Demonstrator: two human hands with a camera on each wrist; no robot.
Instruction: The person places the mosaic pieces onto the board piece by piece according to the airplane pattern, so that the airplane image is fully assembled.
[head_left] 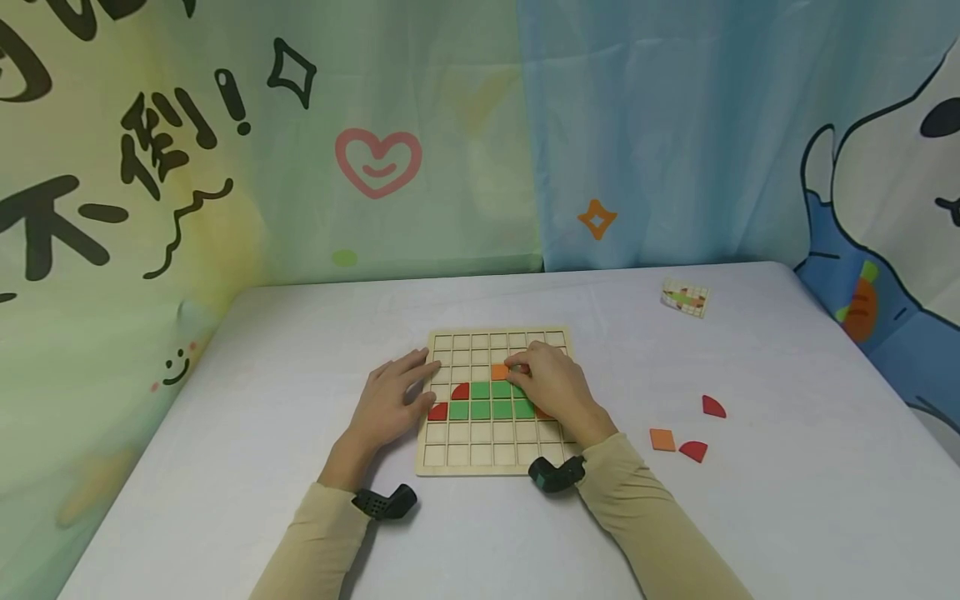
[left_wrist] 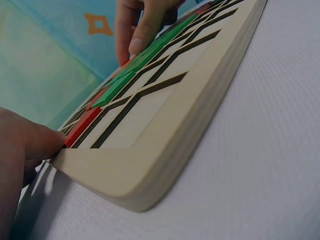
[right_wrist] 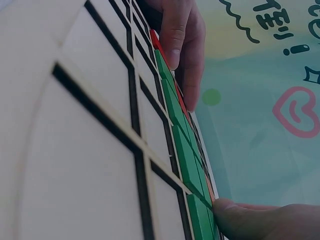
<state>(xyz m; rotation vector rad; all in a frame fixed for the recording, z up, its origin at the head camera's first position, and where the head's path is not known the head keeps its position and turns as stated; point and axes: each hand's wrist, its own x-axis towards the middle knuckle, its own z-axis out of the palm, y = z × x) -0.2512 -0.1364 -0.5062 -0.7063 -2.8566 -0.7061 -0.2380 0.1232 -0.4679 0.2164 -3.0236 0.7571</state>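
A wooden grid board (head_left: 459,457) lies on the table with green square tiles (head_left: 480,409) in two rows. Two red quarter-round tiles (head_left: 437,412) sit at the left end of these rows. Just above the green tiles is an orange square tile (head_left: 498,372), its right edge pinched by the thumb and fingertips of my right hand (head_left: 553,382). That hand and wrist partly cover the right ends of the rows, where another orange piece peeks out. My left hand (head_left: 390,398) rests at the board's left edge, fingers extended, thumb beside the lower red tile (left_wrist: 82,127).
Right of the board lie a loose orange square (head_left: 662,440) and two red quarter-round pieces (head_left: 714,407). A small pattern card (head_left: 685,298) lies near the table's back right. Printed curtains (head_left: 450,225) hang behind the white table (head_left: 330,317).
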